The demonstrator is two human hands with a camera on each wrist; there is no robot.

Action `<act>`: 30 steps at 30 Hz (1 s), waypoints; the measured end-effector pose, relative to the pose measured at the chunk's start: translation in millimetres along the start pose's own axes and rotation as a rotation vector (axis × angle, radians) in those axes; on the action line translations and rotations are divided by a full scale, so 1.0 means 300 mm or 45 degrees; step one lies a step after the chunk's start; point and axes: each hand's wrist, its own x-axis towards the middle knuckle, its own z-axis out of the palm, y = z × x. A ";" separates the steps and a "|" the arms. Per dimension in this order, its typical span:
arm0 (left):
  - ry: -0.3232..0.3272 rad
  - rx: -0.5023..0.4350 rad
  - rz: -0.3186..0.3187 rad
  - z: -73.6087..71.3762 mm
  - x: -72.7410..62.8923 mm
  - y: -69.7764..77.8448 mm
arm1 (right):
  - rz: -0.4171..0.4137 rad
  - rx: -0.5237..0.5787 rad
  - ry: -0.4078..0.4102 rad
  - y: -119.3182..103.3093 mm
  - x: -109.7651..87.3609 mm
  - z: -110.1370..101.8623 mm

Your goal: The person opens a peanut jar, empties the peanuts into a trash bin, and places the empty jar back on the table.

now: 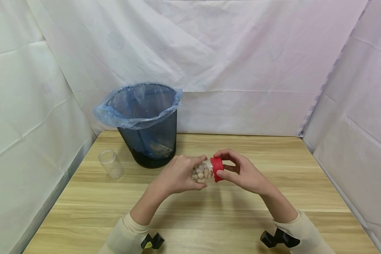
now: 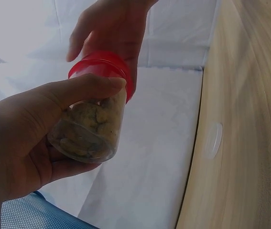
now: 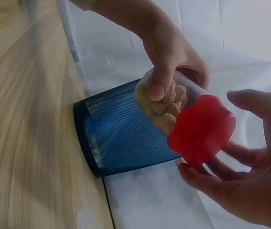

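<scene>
My left hand [image 1: 182, 174] grips a transparent jar [image 3: 147, 102] around its body, thumb on the near side. Light-brown nuts, seemingly in their shells, fill much of it [image 1: 200, 173]. The jar is tipped sideways, its mouth end towards the right hand. A red lid [image 3: 203, 129] with a wavy edge covers that end. My right hand [image 1: 241, 173] curves its fingers round the lid, fingertips touching the far edge. In both wrist views the right thumb stands slightly off the lid. How firmly the right fingers hold is hard to see.
A black mesh wastebasket [image 1: 157, 141] lined with a blue plastic bag [image 1: 133, 122] stands behind the left hand. An uncapped transparent jar [image 1: 111, 164] is at the left on the wooden table [image 1: 209, 218]. A small transparent disc [image 2: 215, 140] lies on the tabletop. White cloth [image 1: 241, 70] surrounds the table.
</scene>
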 end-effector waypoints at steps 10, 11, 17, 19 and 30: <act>0.000 0.008 0.002 0.000 0.000 0.000 | 0.197 -0.142 0.142 0.002 0.002 0.001; 0.002 0.011 0.004 0.000 0.001 -0.001 | 0.196 -0.144 0.139 0.002 0.001 0.000; -0.002 0.011 0.006 -0.001 0.002 -0.004 | 0.143 -0.176 0.117 -0.002 -0.001 0.000; -0.005 0.010 0.005 -0.002 0.002 -0.006 | 0.116 -0.125 0.092 -0.004 -0.003 0.000; -0.007 0.008 -0.002 -0.009 -0.002 -0.007 | -0.092 -0.028 -0.019 0.006 -0.001 -0.014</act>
